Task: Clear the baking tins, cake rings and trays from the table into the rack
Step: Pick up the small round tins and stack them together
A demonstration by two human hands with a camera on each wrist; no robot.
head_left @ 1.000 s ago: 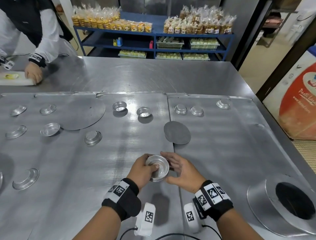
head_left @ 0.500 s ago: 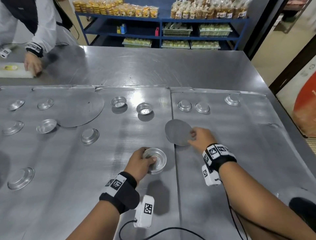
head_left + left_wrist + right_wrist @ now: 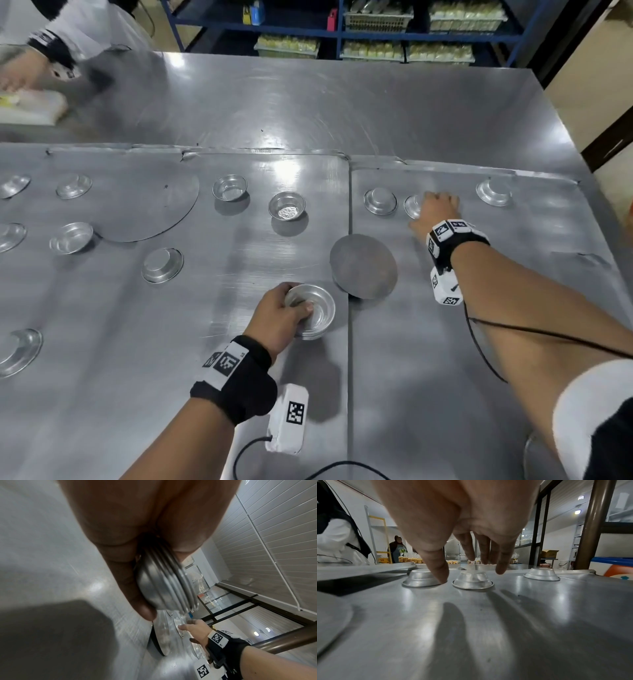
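My left hand [image 3: 287,311] grips a stack of small round tins [image 3: 313,311] just above the tray, thumb inside the top one; the left wrist view shows the nested rims of that stack of tins [image 3: 168,588] between thumb and fingers. My right hand [image 3: 436,205] reaches far forward with its fingers spread and relaxed over an upturned small tin [image 3: 412,205]. In the right wrist view that upturned tin [image 3: 472,580] stands under the fingers, and the thumb comes down beside a neighbouring upturned tin [image 3: 421,578]. The right hand holds nothing.
A flat dark disc [image 3: 363,265] lies between my hands and a larger disc [image 3: 147,202] at the left. Two upright tins [image 3: 229,187] [image 3: 287,205] and several more sit on the steel trays [image 3: 445,359]. Another person's hand [image 3: 20,75] works at the far left.
My right hand has let go of the stack and moved forward past the dark disc to the upturned tins. My left hand has kept the stack in place.
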